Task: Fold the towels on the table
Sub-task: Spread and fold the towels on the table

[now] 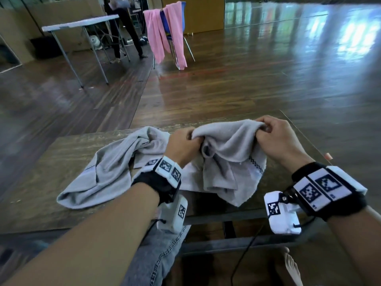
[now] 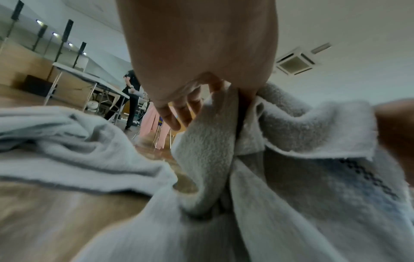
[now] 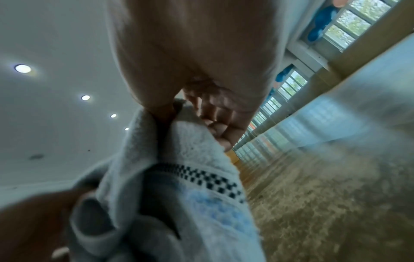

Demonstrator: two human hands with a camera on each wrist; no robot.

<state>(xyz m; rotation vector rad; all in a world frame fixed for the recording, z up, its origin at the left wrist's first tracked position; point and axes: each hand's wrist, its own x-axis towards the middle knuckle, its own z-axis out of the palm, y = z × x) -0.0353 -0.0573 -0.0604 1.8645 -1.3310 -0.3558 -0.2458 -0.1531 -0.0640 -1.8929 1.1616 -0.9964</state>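
A grey towel (image 1: 228, 153) with a dark checked band hangs bunched between both hands just above the wooden table (image 1: 61, 162). My left hand (image 1: 183, 143) grips its gathered edge at the left; in the left wrist view the towel (image 2: 208, 150) is pinched under the left hand (image 2: 224, 92). My right hand (image 1: 268, 131) pinches the towel's upper right edge, and the right wrist view has the towel (image 3: 190, 150) caught between thumb and fingers of that hand (image 3: 179, 113). A second grey towel (image 1: 103, 172) lies crumpled on the table to the left.
The table's near edge (image 1: 206, 215) runs just below the towels, with my knee in jeans (image 1: 156, 254) under it. Beyond the table, on the wooden floor, a blue chair draped with pink towels (image 1: 167, 32) stands beside a white folding table (image 1: 82, 23) and a standing person (image 1: 123, 27).
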